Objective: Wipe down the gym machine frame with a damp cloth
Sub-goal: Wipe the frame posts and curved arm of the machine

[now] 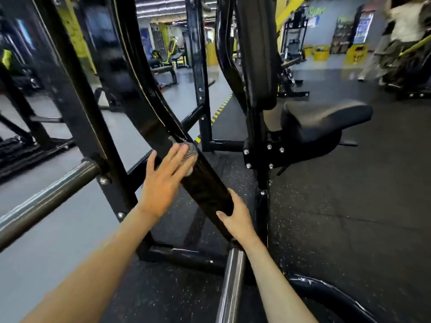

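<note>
A black slanted frame arm of the gym machine runs from the upper left down to the lower middle. My left hand lies flat on it with straight fingers, pressing a small grey cloth against the black surface; only the cloth's edge shows past my fingertips. Lower on the same arm, my right hand grips the bar, thumb on the near face and fingers wrapped round the far side.
A chrome weight peg sticks out below the arm, another steel peg at the left. The black seat and back pad stand to the right. A blurred person moves at the far right. Other machines stand behind.
</note>
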`<state>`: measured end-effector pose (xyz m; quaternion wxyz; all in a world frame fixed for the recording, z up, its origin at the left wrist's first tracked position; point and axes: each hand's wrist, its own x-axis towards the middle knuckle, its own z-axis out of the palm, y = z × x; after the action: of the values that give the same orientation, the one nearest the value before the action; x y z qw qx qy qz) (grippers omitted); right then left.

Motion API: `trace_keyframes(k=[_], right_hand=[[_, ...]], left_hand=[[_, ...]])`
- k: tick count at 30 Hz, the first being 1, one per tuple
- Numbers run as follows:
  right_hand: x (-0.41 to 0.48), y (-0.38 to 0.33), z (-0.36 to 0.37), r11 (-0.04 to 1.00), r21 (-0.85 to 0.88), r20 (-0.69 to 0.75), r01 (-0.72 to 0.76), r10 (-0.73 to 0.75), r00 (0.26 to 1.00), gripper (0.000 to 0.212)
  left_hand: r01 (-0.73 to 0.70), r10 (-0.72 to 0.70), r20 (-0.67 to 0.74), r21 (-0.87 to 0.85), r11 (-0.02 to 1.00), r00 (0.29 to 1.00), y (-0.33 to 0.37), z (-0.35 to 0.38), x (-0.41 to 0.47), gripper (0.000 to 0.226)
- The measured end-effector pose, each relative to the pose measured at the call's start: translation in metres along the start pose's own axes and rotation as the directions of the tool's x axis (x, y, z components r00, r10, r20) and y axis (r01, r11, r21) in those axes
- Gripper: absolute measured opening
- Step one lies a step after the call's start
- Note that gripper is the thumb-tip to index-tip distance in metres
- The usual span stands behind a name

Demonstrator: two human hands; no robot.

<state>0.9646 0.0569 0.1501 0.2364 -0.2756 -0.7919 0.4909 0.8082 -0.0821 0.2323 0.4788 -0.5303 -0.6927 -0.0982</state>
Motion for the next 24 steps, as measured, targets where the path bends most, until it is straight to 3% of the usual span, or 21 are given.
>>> trace_keyframes(k=[2, 4, 6, 8, 10, 11, 13, 14, 15, 18, 19, 21, 24], right_hand=[[-0.004, 0.0, 0.004, 1.0, 0.008, -0.019, 0.0, 0.0, 1.0, 0.075], [-0.004, 0.008, 0.003, 0.999, -0.022, -0.011, 0.035, -0.035, 0.999, 0.081], [0.001, 0.011, -0.002, 0.998, -0.033, 0.006, 0.056, -0.056, 0.998, 0.083], [0.004, 0.011, -0.006, 0.997, -0.044, 0.012, 0.058, -0.058, 0.998, 0.084], [0.004, 0.011, -0.009, 0.998, -0.036, 0.041, 0.049, -0.047, 0.998, 0.085], [0.003, 0.011, -0.01, 0.999, -0.028, 0.061, 0.045, -0.044, 0.997, 0.086], [0.004, 0.011, -0.01, 0.997, -0.047, 0.069, 0.053, -0.05, 0.996, 0.088], [0.004, 0.01, -0.009, 0.997, -0.048, 0.063, 0.055, -0.052, 0.997, 0.088], [0.004, 0.012, -0.007, 0.998, -0.037, 0.057, 0.057, -0.055, 0.997, 0.089], [0.002, 0.017, -0.003, 0.998, 0.028, 0.066, 0.048, -0.05, 0.997, 0.087], [0.002, 0.016, -0.003, 0.998, 0.036, 0.069, 0.048, -0.05, 0.996, 0.084], [0.003, 0.015, -0.001, 0.996, 0.074, 0.035, 0.059, -0.062, 0.997, 0.072], [0.005, 0.017, 0.002, 0.991, 0.121, -0.005, 0.061, -0.061, 0.998, 0.063]], left_hand=[[0.065, -0.066, -0.012, -0.123, 0.99, 0.998, 0.019, 0.018, -0.015, 0.042], [0.036, -0.034, 0.017, -0.196, 0.98, 0.999, 0.049, 0.045, -0.042, 0.047], [-0.053, 0.061, 0.027, -0.234, 0.971, 0.998, 0.061, 0.058, -0.058, 0.067], [-0.161, 0.166, 0.028, -0.134, 0.978, 0.986, 0.053, 0.054, -0.048, 0.094], [-0.017, 0.01, -0.036, -0.185, 0.983, 0.999, 0.042, 0.043, -0.024, 0.099], [0.165, -0.201, -0.081, -0.326, 0.931, 0.976, 0.039, 0.036, -0.008, 0.091], [0.456, -0.59, -0.059, -0.575, 0.679, 0.805, 0.04, 0.029, 0.018, 0.076], [0.492, -0.66, -0.03, -0.642, 0.588, 0.751, 0.049, 0.029, 0.022, 0.072], [0.485, -0.658, -0.014, -0.665, 0.568, 0.753, 0.065, 0.033, 0.016, 0.068], [0.432, -0.523, 0.047, -0.63, 0.646, 0.851, 0.122, 0.049, -0.024, 0.072], [0.457, -0.541, 0.069, -0.629, 0.628, 0.838, 0.131, 0.053, -0.033, 0.078], [0.516, -0.672, 0.088, -0.715, 0.472, 0.736, 0.125, 0.05, -0.019, 0.075], [0.537, -0.854, 0.102, -0.813, 0.224, 0.511, 0.086, 0.027, 0.035, 0.068]])
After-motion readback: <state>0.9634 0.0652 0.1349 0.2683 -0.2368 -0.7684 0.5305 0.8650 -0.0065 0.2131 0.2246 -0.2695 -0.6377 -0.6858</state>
